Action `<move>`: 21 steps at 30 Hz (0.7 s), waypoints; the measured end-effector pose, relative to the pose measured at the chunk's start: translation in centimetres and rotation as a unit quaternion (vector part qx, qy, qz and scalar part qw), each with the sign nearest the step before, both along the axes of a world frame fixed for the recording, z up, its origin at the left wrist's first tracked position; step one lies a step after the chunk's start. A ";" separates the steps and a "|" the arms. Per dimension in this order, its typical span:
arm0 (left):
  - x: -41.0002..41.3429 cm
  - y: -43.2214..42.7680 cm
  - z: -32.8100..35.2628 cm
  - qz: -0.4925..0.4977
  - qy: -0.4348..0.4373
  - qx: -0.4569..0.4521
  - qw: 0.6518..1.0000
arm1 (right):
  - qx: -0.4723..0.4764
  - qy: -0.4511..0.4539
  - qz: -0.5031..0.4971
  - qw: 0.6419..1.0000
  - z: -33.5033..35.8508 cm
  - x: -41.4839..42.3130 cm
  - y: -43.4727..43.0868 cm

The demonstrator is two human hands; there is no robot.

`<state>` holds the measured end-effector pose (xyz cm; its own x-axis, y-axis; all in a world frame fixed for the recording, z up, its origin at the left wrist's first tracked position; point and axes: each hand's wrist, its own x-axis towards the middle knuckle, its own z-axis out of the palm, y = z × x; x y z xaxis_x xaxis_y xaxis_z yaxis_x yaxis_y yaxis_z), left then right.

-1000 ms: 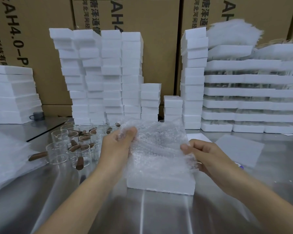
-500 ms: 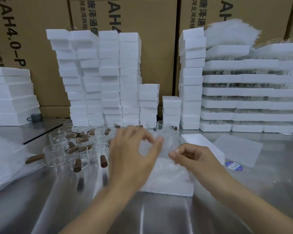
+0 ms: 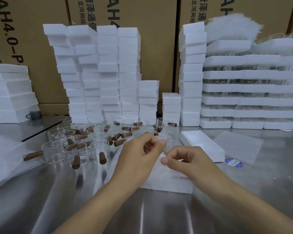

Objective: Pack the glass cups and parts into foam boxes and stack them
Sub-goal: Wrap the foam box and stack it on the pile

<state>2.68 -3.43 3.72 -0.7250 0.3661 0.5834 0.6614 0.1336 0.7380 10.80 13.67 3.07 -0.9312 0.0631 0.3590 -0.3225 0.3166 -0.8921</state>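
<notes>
While the left hand [image 3: 139, 157] and right hand [image 3: 191, 159] each pinch the bubble wrap [image 3: 157, 173], fingertips nearly meeting, it lies over the foam box [image 3: 167, 187] on the counter [image 3: 159, 217] (wrap partly hidden). Glass cups [image 3: 78, 149] cluster just left; foam stacks [image 3: 108, 73] behind.

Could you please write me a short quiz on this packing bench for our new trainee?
1. On which side of the foam box under the hands do the glass cups stand?
2. True or false: the right hand grips a glass cup.
3. What does the left hand pinch? A) bubble wrap B) a sticker C) a foam lid
Key: 1 left; 2 false, it pinches bubble wrap; 3 A.
</notes>
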 end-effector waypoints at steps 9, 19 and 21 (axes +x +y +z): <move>-1.7 -1.3 1.3 0.083 -0.083 0.172 0.978 | 0.008 -0.025 -0.009 1.000 -0.3 -0.3 0.6; -2.5 -2.6 1.9 0.138 -0.131 0.273 0.943 | 0.106 0.075 -0.221 0.967 -1.5 -1.3 2.0; -2.7 -3.0 2.2 0.146 -0.161 0.326 0.920 | 0.116 0.042 -0.215 0.969 -1.9 -1.6 3.0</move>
